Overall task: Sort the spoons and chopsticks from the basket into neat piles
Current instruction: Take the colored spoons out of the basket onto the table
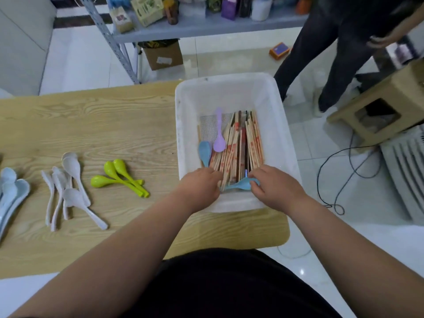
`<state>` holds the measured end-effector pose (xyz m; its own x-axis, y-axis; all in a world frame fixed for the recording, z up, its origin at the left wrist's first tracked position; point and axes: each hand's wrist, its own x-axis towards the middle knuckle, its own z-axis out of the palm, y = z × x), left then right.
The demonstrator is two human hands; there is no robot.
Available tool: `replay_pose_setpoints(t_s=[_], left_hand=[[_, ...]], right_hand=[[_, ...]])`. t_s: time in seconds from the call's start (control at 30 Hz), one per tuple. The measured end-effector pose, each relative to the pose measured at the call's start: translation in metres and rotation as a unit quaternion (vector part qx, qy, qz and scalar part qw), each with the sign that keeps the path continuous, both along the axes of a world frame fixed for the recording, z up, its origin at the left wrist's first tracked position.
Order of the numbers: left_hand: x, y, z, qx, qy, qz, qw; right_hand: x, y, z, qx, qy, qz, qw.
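Observation:
A white plastic basket (229, 88) stands on the right end of the wooden table (103, 125). Inside lie a bundle of wooden chopsticks (238, 143), a purple spoon (219, 138) and a blue spoon (204, 152). Both hands reach into the basket's near end. My right hand (275, 187) pinches a second blue spoon (238, 185) lying across the chopstick ends. My left hand (199, 187) has curled fingers at the near ends of the chopsticks; whether it grips them is hidden. On the table lie three green spoons (119, 177), several white spoons (68, 189) and pale blue spoons (11, 191).
Another person stands beyond the basket at the upper right (332, 53). A metal shelf with boxes (195, 19) is behind the table. A cardboard stool (378, 106), a white appliance (403, 171) and black cables (339, 175) sit on the floor to the right.

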<state>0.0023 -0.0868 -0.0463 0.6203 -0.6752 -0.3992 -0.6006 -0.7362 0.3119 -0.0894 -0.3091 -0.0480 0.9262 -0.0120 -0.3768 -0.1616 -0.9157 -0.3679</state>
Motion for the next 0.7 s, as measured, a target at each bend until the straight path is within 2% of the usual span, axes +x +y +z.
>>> replay_pose_setpoints(t_s=[0.17, 0.33, 0.7], left_hand=[[0.004, -0.045, -0.019, 0.098, 0.064, 0.008, 0.993], [0.004, -0.067, -0.028, 0.115, 0.058, -0.032, 0.991], [0.002, -0.084, -0.033, 0.130, 0.063, -0.012, 0.989]], right_hand=[[0.001, -0.002, -0.002, 0.016, -0.010, -0.005, 1.000], [0.002, -0.003, -0.005, 0.027, -0.014, -0.005, 1.000], [0.004, -0.005, -0.007, 0.024, -0.009, -0.008, 1.000]])
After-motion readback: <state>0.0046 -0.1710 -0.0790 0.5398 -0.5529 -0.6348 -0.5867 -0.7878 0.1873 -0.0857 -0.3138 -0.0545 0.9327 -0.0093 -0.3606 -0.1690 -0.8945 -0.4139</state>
